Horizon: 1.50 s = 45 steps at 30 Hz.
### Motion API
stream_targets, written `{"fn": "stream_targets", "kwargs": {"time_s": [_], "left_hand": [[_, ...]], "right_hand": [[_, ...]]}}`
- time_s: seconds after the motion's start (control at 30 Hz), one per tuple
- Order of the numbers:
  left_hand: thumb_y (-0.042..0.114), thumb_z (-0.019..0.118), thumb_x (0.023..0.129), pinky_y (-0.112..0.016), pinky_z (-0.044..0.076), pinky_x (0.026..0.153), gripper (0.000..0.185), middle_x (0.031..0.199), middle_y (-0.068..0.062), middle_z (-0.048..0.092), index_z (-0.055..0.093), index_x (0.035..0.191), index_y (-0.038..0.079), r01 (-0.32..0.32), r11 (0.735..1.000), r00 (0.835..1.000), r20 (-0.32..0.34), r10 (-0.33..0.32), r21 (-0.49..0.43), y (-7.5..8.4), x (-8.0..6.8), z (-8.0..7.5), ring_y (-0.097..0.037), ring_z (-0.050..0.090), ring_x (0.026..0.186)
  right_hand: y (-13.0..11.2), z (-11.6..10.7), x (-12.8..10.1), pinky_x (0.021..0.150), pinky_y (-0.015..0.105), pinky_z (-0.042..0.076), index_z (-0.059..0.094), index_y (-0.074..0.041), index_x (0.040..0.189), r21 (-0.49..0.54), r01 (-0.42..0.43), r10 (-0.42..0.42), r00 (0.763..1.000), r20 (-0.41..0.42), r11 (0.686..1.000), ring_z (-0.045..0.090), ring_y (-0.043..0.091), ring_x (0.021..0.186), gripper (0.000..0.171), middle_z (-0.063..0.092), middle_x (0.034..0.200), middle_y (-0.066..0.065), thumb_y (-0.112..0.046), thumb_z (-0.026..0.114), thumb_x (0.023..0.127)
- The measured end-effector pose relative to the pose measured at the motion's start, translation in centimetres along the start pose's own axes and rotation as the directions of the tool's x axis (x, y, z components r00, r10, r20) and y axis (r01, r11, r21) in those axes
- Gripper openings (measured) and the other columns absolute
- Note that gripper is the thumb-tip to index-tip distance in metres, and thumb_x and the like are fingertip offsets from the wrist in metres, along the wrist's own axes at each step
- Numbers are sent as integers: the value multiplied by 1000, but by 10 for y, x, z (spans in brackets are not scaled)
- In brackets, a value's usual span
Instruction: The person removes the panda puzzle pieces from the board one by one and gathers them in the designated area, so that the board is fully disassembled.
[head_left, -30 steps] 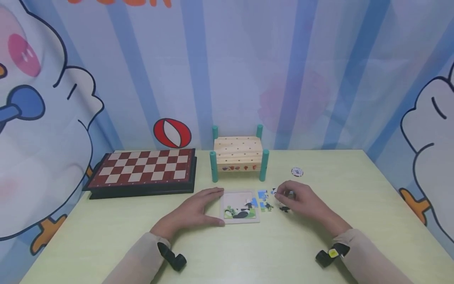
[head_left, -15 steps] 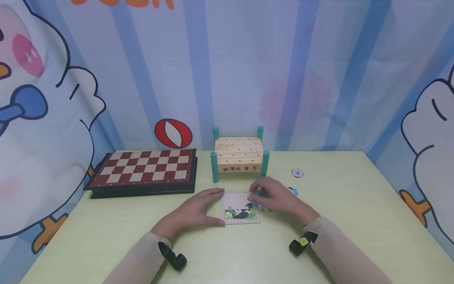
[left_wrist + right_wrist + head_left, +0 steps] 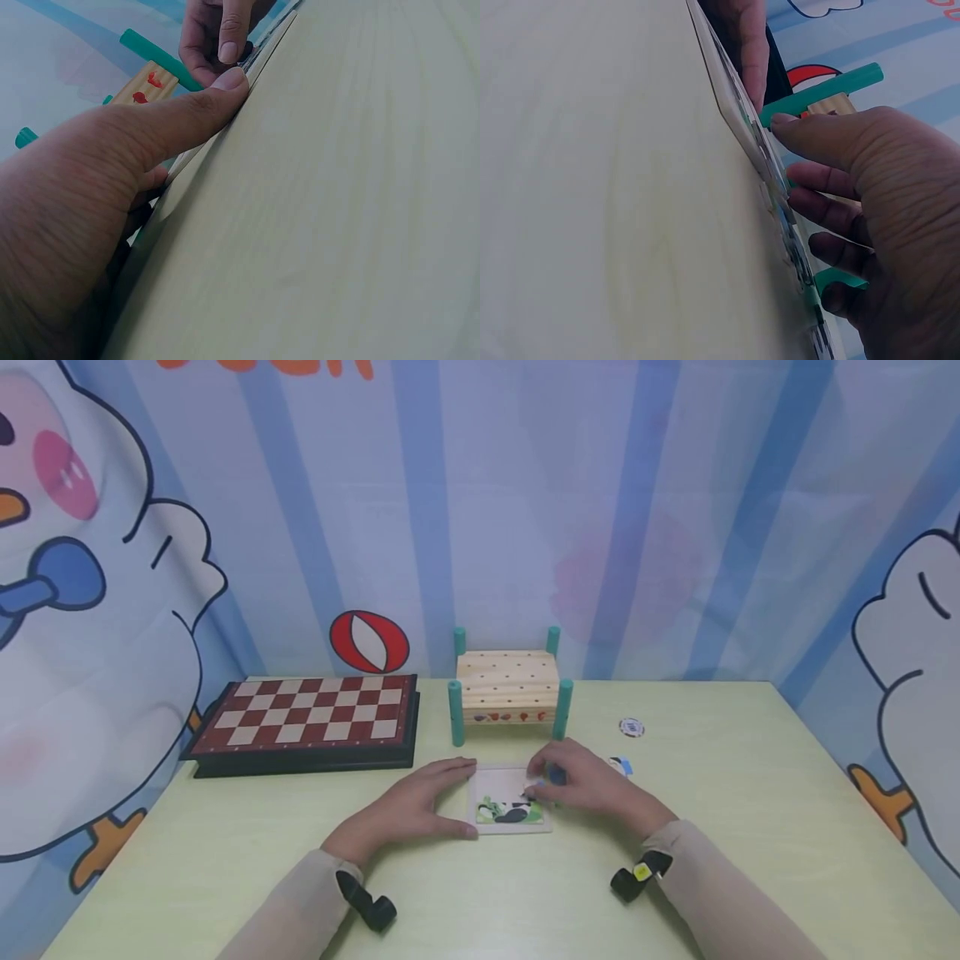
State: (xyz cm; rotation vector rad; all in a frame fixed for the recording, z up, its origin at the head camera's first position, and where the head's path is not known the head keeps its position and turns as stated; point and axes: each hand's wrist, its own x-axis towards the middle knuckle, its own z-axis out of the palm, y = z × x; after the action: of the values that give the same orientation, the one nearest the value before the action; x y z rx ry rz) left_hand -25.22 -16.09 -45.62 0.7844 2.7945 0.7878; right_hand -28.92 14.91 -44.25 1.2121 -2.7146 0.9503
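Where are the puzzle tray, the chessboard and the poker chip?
puzzle tray (image 3: 489, 777): head view, bare pale area of its upper left.
chessboard (image 3: 307, 718): head view, middle of the checkered top.
poker chip (image 3: 632, 727): head view, centre of the disc, on the table behind the right hand.

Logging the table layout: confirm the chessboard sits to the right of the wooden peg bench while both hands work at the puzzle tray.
Wrong side. In the head view the chessboard sits left of the wooden peg bench. Both hands, left hand and right hand, are at the puzzle tray.
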Motion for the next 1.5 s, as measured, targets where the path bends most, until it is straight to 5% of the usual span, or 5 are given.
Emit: {"fn": "stream_targets", "kwargs": {"time_s": [0.6,1.5], "left_hand": [[77,69,75,-45,27,120,100,162,11,31,38,156,29,-1,1000,1000,2,1,15,-3,1,1,-15,25,149],[75,71,74,-45,27,120,100,161,10,32,39,156,28,0,1000,1000,6,0,9,-1,1,1,-16,26,149]], "right_hand": [[2,3,2,92,41,47,72,-24,96,-77,-47,48,999,19,996,53,18,103,22,63,103,-9,-44,76,88],[-5,2,2,81,35,45,70,-21,94,-110,-143,147,989,24,984,49,18,95,29,64,101,-6,-46,80,84]]}}
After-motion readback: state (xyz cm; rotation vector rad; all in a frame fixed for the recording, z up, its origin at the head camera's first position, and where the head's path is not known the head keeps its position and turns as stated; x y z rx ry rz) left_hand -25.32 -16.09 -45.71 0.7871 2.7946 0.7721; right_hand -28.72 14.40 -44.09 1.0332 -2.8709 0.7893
